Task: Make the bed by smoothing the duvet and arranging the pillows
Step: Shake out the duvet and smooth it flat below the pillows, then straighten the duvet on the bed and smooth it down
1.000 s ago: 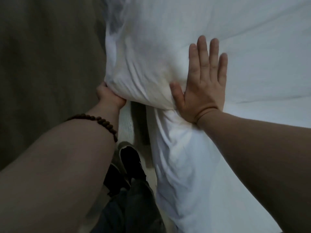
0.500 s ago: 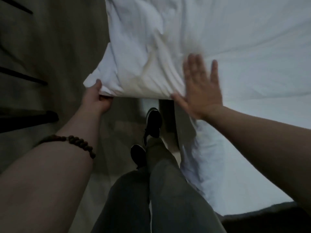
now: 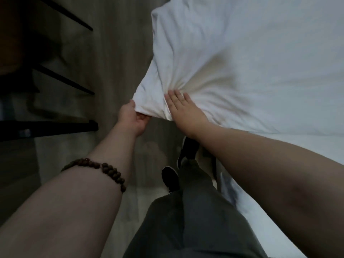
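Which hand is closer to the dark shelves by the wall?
Left. The left hand grips the corner of the white fabric duvet on the side nearest the dark shelves. The right hand lies flat on the duvet, farther from the shelves.

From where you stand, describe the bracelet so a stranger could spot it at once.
Start at the white duvet, whose corner the left hand grips. Follow that arm back toward the camera. The bracelet rings the forearm: a string of dark brown beads, the only jewellery on either arm.
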Available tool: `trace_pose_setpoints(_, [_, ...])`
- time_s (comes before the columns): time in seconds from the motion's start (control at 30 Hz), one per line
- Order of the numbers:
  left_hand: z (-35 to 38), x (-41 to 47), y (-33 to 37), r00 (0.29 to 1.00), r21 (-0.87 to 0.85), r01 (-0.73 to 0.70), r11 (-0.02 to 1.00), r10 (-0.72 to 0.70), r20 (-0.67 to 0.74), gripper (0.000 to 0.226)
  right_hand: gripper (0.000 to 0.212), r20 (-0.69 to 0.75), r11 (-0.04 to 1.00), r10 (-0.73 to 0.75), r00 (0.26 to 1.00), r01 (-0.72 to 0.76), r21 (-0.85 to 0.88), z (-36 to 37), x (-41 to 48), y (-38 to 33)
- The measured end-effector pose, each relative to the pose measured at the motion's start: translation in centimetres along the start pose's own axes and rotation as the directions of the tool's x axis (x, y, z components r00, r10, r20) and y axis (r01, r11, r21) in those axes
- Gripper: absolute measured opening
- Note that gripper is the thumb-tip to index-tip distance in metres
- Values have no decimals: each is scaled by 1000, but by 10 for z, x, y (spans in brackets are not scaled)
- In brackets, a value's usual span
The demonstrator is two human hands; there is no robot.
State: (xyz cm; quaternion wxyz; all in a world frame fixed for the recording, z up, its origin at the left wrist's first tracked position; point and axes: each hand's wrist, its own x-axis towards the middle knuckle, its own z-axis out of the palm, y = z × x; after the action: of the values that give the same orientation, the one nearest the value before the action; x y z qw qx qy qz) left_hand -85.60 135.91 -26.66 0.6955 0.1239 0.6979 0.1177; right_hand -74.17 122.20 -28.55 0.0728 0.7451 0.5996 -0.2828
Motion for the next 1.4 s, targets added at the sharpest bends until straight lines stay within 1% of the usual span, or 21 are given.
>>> trace_pose_setpoints(0.07, [3,-26,15,1000,149,11,989,-8,-19,32,62,103,1000,9,995,-9,6,-31,-9,-2])
trace_pose_setpoints(0.13, [3,-57,35,998,344,41,938,-22,-57,39,64,216,1000,5,976,-8,12,-70,-24,-7])
trace_pose_setpoints(0.17, [2,-74,47,996,401,59,914,-30,-78,41,65,241,1000,15,970,-19,15,-90,-33,-10])
trace_pose_setpoints(0.2, [2,-92,60,995,432,74,899,-38,-92,40,66,250,999,35,968,-43,26,-110,-42,-12])
trace_pose_setpoints(0.27, [5,-125,88,997,478,54,877,-18,-79,28,69,232,994,82,969,-98,56,-146,-57,-13])
trace_pose_setpoints(0.33, [11,-154,115,999,518,2,855,16,-29,26,71,219,986,124,968,-144,78,-178,-65,-9])
trace_pose_setpoints(0.4, [21,-177,137,998,579,-70,813,55,44,25,74,209,977,179,961,-200,81,-207,-68,-3])
trace_pose_setpoints(0.47, [31,-188,156,993,645,-116,756,78,88,23,73,210,963,233,949,-256,86,-233,-64,6])
trace_pose_setpoints(0.53, [41,-190,174,993,710,-111,695,53,104,23,69,208,944,287,935,-313,107,-256,-54,14])
trace_pose_setpoints(0.63, [61,-178,208,992,799,-105,593,11,122,25,70,215,896,376,901,-413,165,-293,-27,25])
trace_pose_setpoints(0.7, [84,-165,239,987,843,-141,519,10,159,26,64,223,848,449,865,-492,200,-323,-3,32])
trace_pose_setpoints(0.8, [135,-156,299,974,880,-220,421,37,225,20,43,201,732,581,789,-614,293,-369,36,44])
trace_pose_setpoints(0.87, [163,-155,332,955,886,-293,359,65,289,18,50,217,680,602,768,-636,364,-389,57,49])
trace_pose_setpoints(0.93, [203,-158,373,928,878,-373,300,110,356,20,43,208,601,661,721,-675,428,-415,80,60])
trace_pose_setpoints(1.03, [263,-164,424,892,863,-452,228,129,433,22,44,226,501,704,673,-697,513,-456,106,80])
trace_pose_setpoints(1.13, [325,-166,456,870,846,-493,202,105,482,19,35,274,370,745,608,-718,589,-482,128,113])
trace_pose_setpoints(1.2, [367,-160,473,866,847,-499,183,88,492,17,39,290,325,764,576,-732,599,-491,143,142])
trace_pose_setpoints(1.27, [409,-152,490,860,843,-510,173,84,503,15,43,293,297,774,562,-730,615,-500,161,176])
trace_pose_setpoints(1.37, [464,-141,518,866,847,-499,183,65,496,12,45,367,217,761,536,-743,634,-526,186,221])
trace_pose_setpoints(1.4, [479,-139,528,874,858,-485,170,50,484,12,45,389,190,759,522,-750,634,-537,193,231])
